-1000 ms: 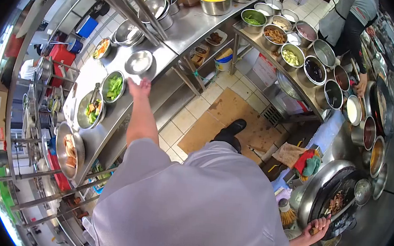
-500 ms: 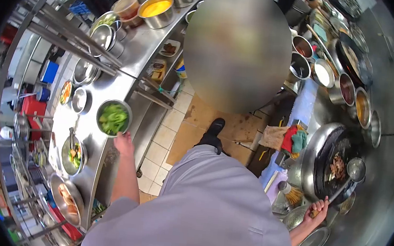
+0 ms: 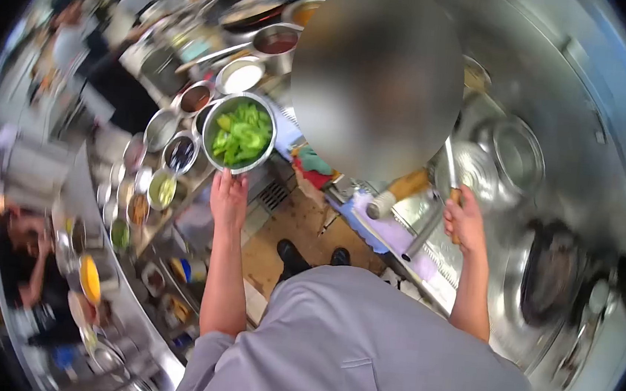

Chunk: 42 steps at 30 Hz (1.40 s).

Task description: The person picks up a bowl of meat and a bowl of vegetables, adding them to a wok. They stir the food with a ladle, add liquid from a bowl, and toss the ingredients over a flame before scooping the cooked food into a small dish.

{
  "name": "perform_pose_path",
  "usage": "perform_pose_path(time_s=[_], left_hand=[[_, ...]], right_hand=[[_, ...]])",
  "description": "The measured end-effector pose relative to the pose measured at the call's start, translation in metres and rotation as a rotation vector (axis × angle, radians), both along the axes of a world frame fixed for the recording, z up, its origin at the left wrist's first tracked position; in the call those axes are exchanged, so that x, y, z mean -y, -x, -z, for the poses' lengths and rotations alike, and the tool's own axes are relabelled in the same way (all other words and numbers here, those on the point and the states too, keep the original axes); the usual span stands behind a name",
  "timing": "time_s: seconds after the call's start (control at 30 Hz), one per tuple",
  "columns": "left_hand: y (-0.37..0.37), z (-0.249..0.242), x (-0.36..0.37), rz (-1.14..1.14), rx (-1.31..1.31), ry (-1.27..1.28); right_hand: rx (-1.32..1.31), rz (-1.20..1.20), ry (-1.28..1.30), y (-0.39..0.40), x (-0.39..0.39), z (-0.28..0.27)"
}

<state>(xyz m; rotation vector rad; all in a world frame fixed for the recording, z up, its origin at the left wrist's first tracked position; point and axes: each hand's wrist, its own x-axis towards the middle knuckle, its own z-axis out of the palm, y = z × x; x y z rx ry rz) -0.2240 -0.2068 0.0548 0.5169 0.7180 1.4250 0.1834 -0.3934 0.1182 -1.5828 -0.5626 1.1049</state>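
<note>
A steel bowl (image 3: 208, 150) of green leafy vegetables (image 3: 243, 135) is gripped at its near rim by my left hand (image 3: 229, 197), fingers under it and closed on the edge. My right hand (image 3: 464, 216) is wrapped round the wooden handle of a ladle (image 3: 451, 163). The ladle's far end is hidden by the round blur at the top middle. Beside the right hand lies a bamboo brush (image 3: 407, 185) over the stove's near edge, with a steel bowl (image 3: 513, 157) beyond it.
Bowls of sauce (image 3: 276, 41) and white contents (image 3: 241, 76) stand at the upper left, near small ingredient bowls (image 3: 165, 188). A dark wok (image 3: 553, 272) sits at right. Another person (image 3: 91, 49) stands upper left; a second person (image 3: 28, 260) is at far left.
The view has turned to the right. The bowl of greens has left the counter side and is now up by the stove in my left hand. My right hand still holds the ladle.
</note>
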Motion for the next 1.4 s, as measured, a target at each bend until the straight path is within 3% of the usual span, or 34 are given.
perform_pose_path(time_s=[0.1, 0.17, 0.23, 0.3, 0.37, 0.43, 0.53, 0.63, 0.77, 0.83, 0.9, 0.97, 1.0, 1.03, 1.07, 1.1, 1.17, 1.23, 1.33, 1.37, 1.4], left_hand=[[-0.075, -0.023, -0.067, 0.177, -0.134, -0.116], [-0.13, -0.034, -0.107, 0.308, -0.465, -0.183], [-0.186, -0.021, -0.146, -0.048, -1.125, -0.889], [-0.229, -0.028, -0.162, -0.148, -1.388, -1.069], [-0.257, -0.043, -0.167, -0.036, -1.565, -1.048], [-0.276, -0.048, -0.179, -0.011, -1.568, -1.106], [-0.298, -0.059, -0.192, -0.055, -1.582, -1.217], [-0.306, -0.078, -0.188, -0.083, -1.559, -1.296], [-0.306, -0.073, -0.179, 0.094, -1.45, -1.524], [-0.298, -0.065, -0.171, 0.437, -1.641, -1.412], [-0.288, -0.039, -0.193, 0.305, -1.576, -1.394], [-0.264, -0.011, -0.225, 0.043, -1.401, -1.203], [-0.252, -0.01, -0.22, 0.18, -1.211, -0.804], [-0.231, -0.006, -0.216, 0.142, -1.225, -0.773], [-0.204, -0.002, -0.21, 0.256, -1.02, -0.494], [-0.17, 0.002, -0.201, 0.338, -0.792, -0.226], [-0.098, 0.021, -0.153, 0.218, -0.588, -0.036], [-0.011, 0.034, -0.086, 0.341, -0.448, 0.094], [0.119, 0.081, 0.054, 0.004, -0.343, 0.396], [0.16, 0.096, 0.109, -0.215, -0.379, 0.607], [0.19, 0.097, 0.17, -0.351, -0.341, 0.596]], right_hand=[[0.064, 0.071, -0.005, 0.018, 0.018, 0.008], [0.079, 0.087, -0.009, 0.027, 0.027, 0.008], [0.078, 0.069, 0.025, 0.038, 0.037, 0.004], [0.103, 0.11, 0.017, 0.044, 0.045, 0.0], [0.23, 0.074, 0.178, 0.045, 0.054, -0.007], [0.298, 0.112, 0.148, 0.04, 0.061, 0.003], [0.634, 0.116, 0.19, 0.039, 0.066, 0.009], [0.684, 0.107, 0.247, 0.032, 0.066, 0.008], [0.857, 0.067, 0.361, 0.014, 0.044, 0.015], [0.955, 0.079, 0.328, 0.01, 0.029, 0.013], [0.924, 0.043, 0.325, 0.005, 0.018, 0.023], [0.992, 0.16, -0.139, -0.003, 0.003, 0.066], [0.993, 0.122, -0.158, -0.002, -0.003, 0.061], [0.292, 0.165, -0.215, 0.001, -0.009, 0.051], [-0.411, 0.178, -0.223, 0.004, -0.019, 0.046], [-0.413, 0.108, -0.212, 0.009, -0.033, 0.046], [-0.054, 0.169, -0.093, 0.027, -0.058, 0.05], [-0.083, 0.057, -0.16, 0.033, -0.07, 0.058], [-0.348, -0.108, -0.23, 0.052, -0.084, 0.039], [-0.351, -0.129, -0.216, 0.064, -0.092, 0.029], [-0.414, -0.225, -0.201, 0.078, -0.102, 0.019]])
